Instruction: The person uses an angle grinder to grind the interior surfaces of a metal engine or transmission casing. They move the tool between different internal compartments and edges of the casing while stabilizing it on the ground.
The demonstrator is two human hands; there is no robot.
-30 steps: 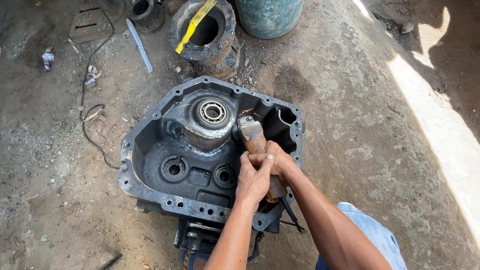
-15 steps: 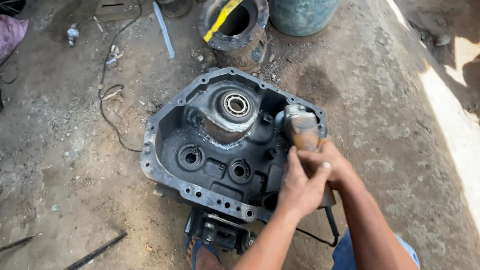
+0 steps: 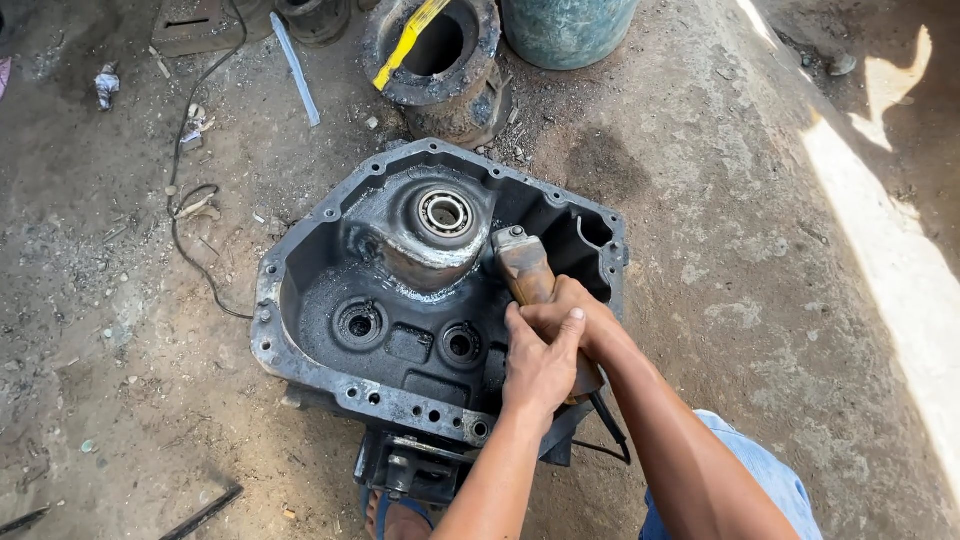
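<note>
Gripping grinder (image 3: pixel 524 268) both hands, inside housing (image 3: pixel 330 300).

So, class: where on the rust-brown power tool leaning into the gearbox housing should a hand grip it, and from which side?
Grip the power tool on its long body behind the metal head, coming from the near, open side of the gearbox housing. The head points down into the casting and the body slopes back toward the person, so only that part is free. Both the left hand and right hand wrap it there.

a dusty concrete floor (image 3: pixel 760 260) carries a gearbox housing (image 3: pixel 330 300), rusty ring (image 3: pixel 480 40), green drum (image 3: pixel 565 30), black cable (image 3: pixel 185 230) and scraps.
</note>
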